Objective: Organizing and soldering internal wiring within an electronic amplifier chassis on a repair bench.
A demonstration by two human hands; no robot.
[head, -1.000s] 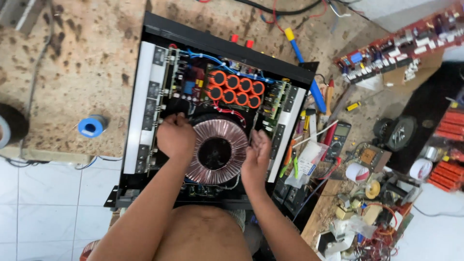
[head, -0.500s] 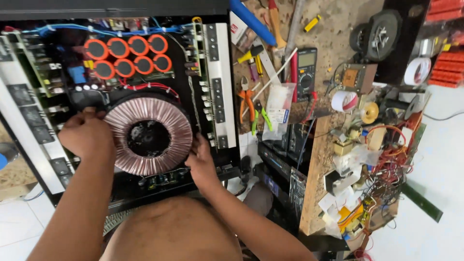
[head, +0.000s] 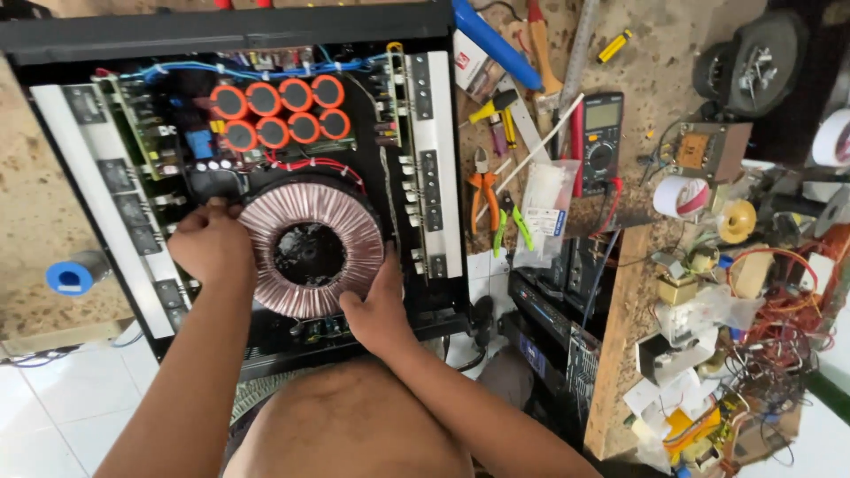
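A large copper-coloured ring-shaped transformer (head: 312, 248) sits inside an open black amplifier chassis (head: 221, 31). My left hand (head: 212, 243) is curled against the ring's left edge, fingers bent over it. My right hand (head: 379, 305) presses on the ring's lower right edge, fingers spread along its side. Several orange round capacitors (head: 279, 111) stand just behind the ring, with red wires running between them. Grey heat-sink strips (head: 438, 159) line both sides of the chassis.
To the right lie orange-handled pliers (head: 482, 190), green-handled cutters (head: 513, 221), a black multimeter (head: 602, 142), a blue-handled tool (head: 496, 44) and a white tape roll (head: 682, 195). A cluttered wooden bench with small transformers and wires stands further right. A blue tape roll (head: 71, 276) sits at left.
The view has shifted left and down, bringing the chassis more to the centre. Both hands stay on the ring transformer; the right hand has slid a little along its lower edge.
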